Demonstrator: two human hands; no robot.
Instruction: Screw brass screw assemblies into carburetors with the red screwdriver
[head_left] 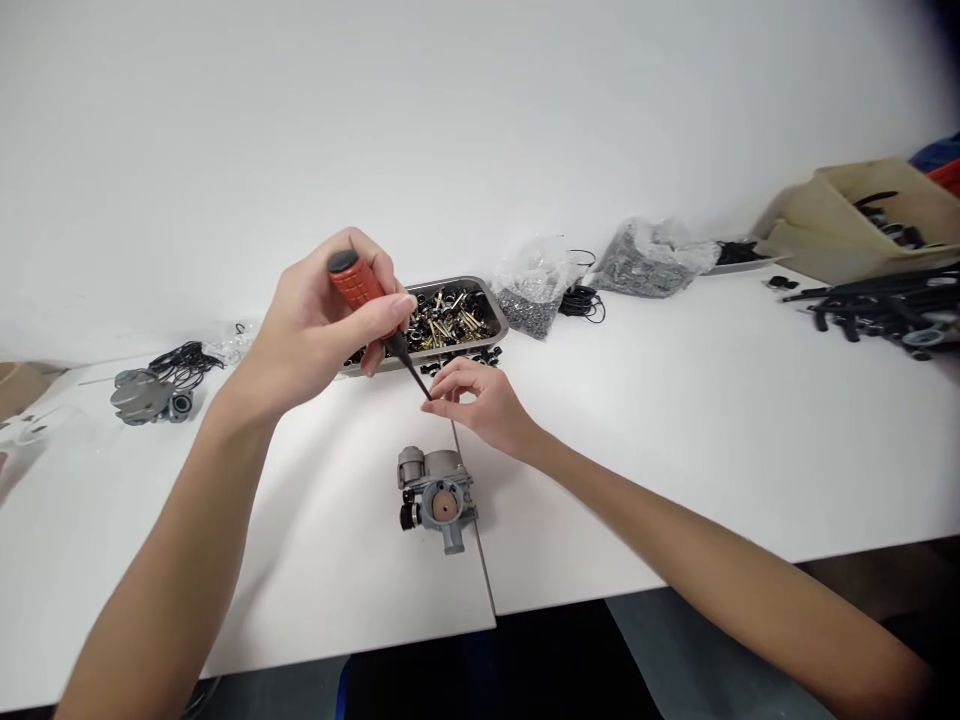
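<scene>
At right, a beige bin (829, 240) sits behind heaped black parts (885, 302), near a plastic bag (651, 262).

Matt grey metal, glossy plastic and a smooth white table (600, 460)
The carburetor (437, 500) looks like dull cast metal, with a black, plastic-looking knob (407, 516) at its side. The screwdriver handle (358, 285) is red plastic with a grooved grid and a smooth black cap (343, 261); its shaft (412, 365) is dark, low-sheen metal. The tray (501, 320) is shiny thin metal, and the small parts (454, 318) inside glint like brass. The larger clear bag (652, 262) is crinkled, glossy plastic; the bin (806, 225) is smooth beige plastic; the wall (450, 120) is matt white.
</scene>
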